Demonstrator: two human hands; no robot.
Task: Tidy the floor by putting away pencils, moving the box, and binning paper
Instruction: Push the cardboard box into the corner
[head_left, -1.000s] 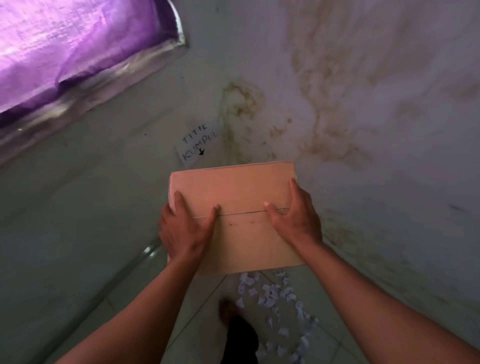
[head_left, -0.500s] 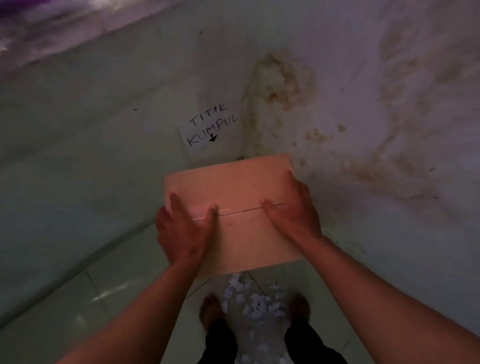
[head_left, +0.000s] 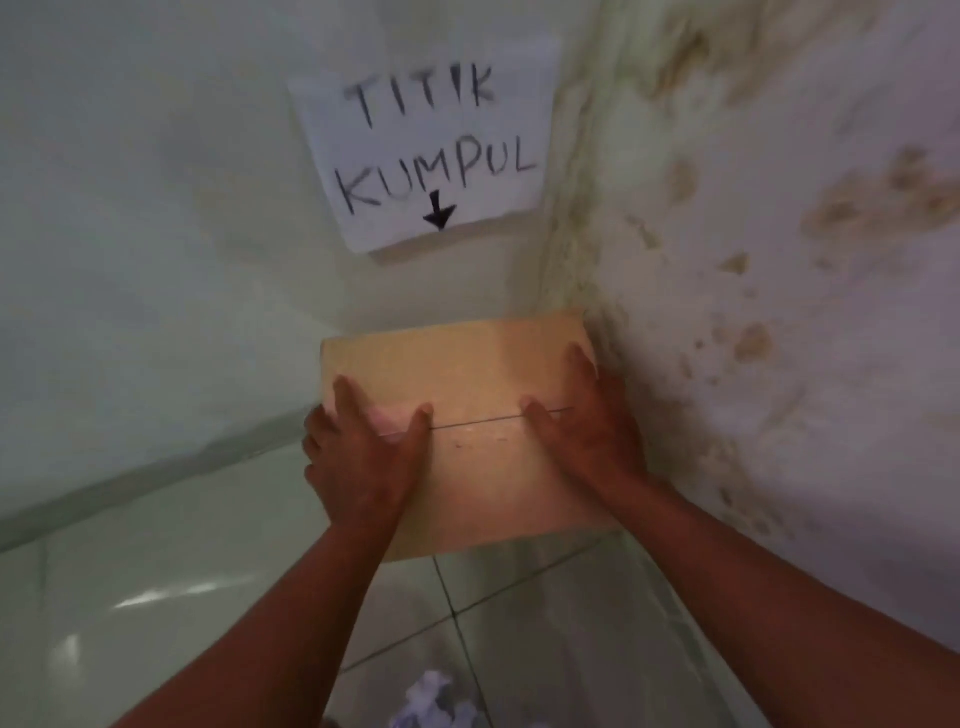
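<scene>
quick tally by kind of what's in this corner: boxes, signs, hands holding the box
cardboard box: 1
handwritten paper sign on the wall: 1
hands gripping the box: 2, left hand and right hand
total: 4
Crumpled paper scraps lie at the bottom edge, too cut off to count.

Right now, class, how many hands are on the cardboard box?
2. The left hand grips the cardboard box at its left edge; the right hand holds its right side, beside the stained wall.
</scene>
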